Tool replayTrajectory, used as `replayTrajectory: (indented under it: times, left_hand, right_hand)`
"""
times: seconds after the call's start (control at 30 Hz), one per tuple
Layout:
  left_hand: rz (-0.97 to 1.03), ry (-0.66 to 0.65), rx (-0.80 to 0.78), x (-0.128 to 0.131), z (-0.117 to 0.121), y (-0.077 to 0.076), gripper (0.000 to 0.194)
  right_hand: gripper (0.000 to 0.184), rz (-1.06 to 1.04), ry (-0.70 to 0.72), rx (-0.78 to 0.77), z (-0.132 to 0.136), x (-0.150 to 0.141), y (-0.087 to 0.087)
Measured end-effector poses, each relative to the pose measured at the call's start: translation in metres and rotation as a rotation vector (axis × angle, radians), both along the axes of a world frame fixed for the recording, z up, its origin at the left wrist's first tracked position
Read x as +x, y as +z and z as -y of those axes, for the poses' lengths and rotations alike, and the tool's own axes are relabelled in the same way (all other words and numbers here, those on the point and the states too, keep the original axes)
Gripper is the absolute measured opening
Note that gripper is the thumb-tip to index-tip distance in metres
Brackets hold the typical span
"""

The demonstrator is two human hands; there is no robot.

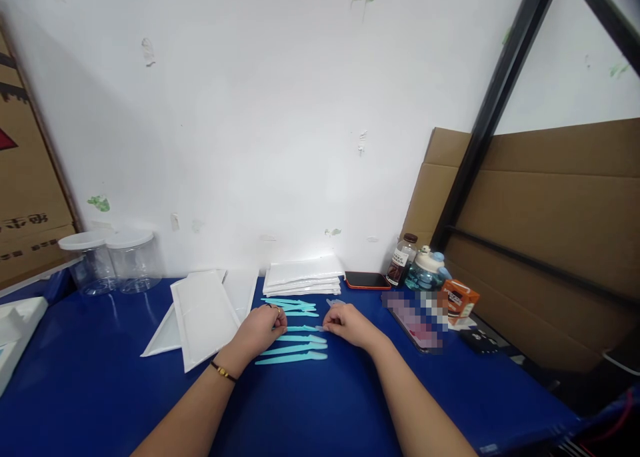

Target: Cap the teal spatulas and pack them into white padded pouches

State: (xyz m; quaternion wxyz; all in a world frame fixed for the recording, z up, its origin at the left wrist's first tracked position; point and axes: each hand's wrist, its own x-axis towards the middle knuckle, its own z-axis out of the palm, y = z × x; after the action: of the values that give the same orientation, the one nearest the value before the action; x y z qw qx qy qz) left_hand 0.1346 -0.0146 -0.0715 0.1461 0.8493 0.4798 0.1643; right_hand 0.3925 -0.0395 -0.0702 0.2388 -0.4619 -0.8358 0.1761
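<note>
Several turquoise eyebrow razors lie in a loose column on the blue table, the nearest razor (pixel 291 358) at the front. My left hand (pixel 263 327) is closed, pinching the handle of one razor (pixel 300 328) in the middle of the column. At that razor's blade end, my right hand (pixel 350 325) is closed on a small translucent cap (pixel 320 328). Whether the cap is on the blade or only touching it, I cannot tell. More translucent caps (pixel 334 302) lie just behind my right fingers. A group of razors (pixel 293 305) lies close together behind my left hand.
White padded envelopes (pixel 205 317) lie at the left, with a stack of them (pixel 303 275) by the wall. Two clear jars (pixel 134 263) stand far left. To the right are a phone (pixel 368 281), a brown-capped bottle (pixel 401 260), a water bottle (pixel 425 270) and an orange box (pixel 457 301).
</note>
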Motion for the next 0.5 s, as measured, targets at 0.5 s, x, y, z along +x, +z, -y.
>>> replayTrajectory:
  times: [0.5]
  left_hand:
    - [0.010,-0.030,-0.062,0.006,0.002,0.002,0.014]
  right_hand:
    - [0.012,-0.002,-0.007,-0.033,0.000,-0.014,-0.006]
